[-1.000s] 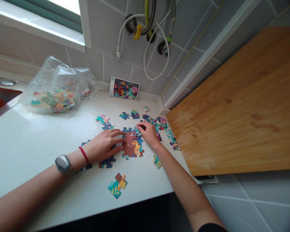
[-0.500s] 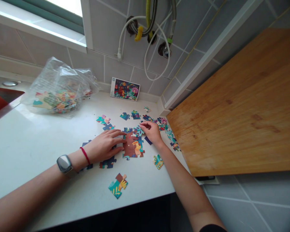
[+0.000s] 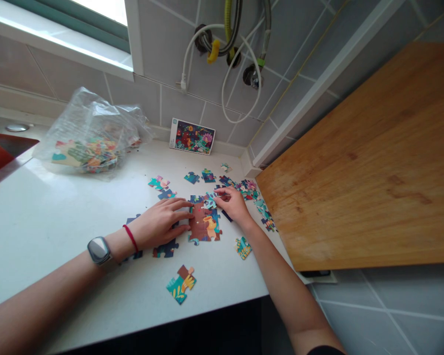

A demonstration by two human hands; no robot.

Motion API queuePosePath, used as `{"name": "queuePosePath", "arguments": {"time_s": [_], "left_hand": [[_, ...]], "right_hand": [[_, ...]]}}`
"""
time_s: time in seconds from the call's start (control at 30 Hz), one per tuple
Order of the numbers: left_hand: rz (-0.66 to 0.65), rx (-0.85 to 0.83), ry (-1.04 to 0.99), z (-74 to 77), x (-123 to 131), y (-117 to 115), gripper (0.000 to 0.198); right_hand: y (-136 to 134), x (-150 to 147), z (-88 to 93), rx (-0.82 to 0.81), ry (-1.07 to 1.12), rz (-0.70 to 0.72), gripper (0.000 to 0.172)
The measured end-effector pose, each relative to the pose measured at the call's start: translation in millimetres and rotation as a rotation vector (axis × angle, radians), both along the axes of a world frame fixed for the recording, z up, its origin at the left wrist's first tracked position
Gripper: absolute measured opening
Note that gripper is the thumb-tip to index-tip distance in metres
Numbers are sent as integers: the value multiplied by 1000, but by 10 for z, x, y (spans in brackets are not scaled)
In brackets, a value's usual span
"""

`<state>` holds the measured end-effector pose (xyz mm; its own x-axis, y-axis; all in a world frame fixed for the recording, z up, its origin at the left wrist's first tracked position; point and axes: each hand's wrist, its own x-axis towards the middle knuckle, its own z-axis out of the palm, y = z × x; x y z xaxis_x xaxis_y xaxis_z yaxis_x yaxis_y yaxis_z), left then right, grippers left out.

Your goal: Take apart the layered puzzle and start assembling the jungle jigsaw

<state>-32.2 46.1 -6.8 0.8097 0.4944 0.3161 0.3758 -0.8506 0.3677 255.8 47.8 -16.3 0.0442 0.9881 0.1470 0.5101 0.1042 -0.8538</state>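
Note:
Several joined puzzle pieces form a brown block (image 3: 200, 222) with a yellow figure on the white counter. My left hand (image 3: 165, 222) lies flat with its fingers spread, their tips touching the block's left edge. Beneath that hand, dark blue puzzle pieces (image 3: 165, 249) are partly covered. At the block's upper right, my right hand (image 3: 232, 202) pinches a light teal puzzle piece (image 3: 210, 200) between thumb and fingers, over the block's top edge. A yellow-and-teal piece (image 3: 243, 247) rests beside my right forearm, and a joined teal and brown cluster (image 3: 181, 284) lies nearer the front edge.
A clear plastic bag (image 3: 96, 138) of puzzle pieces sits at the back left. The picture card (image 3: 193, 137) leans on the tiled wall. Loose pieces (image 3: 263, 212) lie along the wooden board (image 3: 370, 167) at the right. Hoses and a white cable (image 3: 222, 93) hang above.
My right hand has turned slightly, and the teal piece in it has shifted a little left. My left hand stays in place.

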Motion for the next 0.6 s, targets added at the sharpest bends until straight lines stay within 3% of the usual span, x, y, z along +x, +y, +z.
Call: {"name": "queuePosePath", "arguments": {"time_s": [0.23, 0.6], "left_hand": [[-2, 7, -1, 1, 0, -3, 30], [3, -2, 8, 17, 10, -2, 29]], "right_hand": [[-91, -69, 126, 15, -246, 115, 29], [-129, -113, 160, 43, -323, 133, 20]]}}
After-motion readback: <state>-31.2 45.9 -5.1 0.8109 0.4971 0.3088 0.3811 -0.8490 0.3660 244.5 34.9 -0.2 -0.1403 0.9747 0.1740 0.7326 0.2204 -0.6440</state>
